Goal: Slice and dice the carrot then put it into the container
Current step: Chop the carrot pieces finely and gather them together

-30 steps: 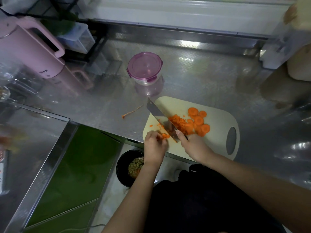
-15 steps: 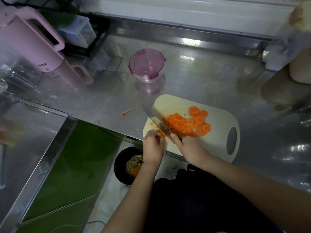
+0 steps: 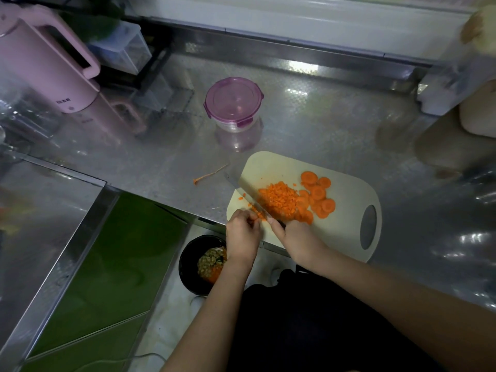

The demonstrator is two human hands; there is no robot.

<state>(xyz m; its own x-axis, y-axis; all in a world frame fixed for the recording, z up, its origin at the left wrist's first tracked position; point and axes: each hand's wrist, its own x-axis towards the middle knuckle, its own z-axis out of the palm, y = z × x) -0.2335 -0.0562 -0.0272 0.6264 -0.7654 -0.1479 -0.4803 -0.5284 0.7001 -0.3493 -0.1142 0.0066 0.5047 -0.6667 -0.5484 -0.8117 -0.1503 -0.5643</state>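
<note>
A cream cutting board [image 3: 346, 218] lies on the steel counter. A heap of diced carrot [image 3: 279, 200] sits at its middle, with several round carrot slices [image 3: 318, 193] to the right. My right hand [image 3: 298, 237] grips the handle of a knife [image 3: 241, 190] whose blade runs along the left side of the heap, edge on the board. My left hand [image 3: 243, 232] pinches small carrot bits at the board's near left corner, just left of the blade. A round clear container with a closed purple lid [image 3: 233, 102] stands behind the board.
A pink electric kettle [image 3: 45, 63] stands at the back left, with a clear box beside it. A thin carrot tail [image 3: 210, 174] lies on the counter left of the board. Below the counter edge a black bin [image 3: 202, 264] holds scraps. White items stand at the far right.
The knife blade has come down from tilted up onto the board and pushed the dice into a tighter heap. My left hand stays at the near left corner.
</note>
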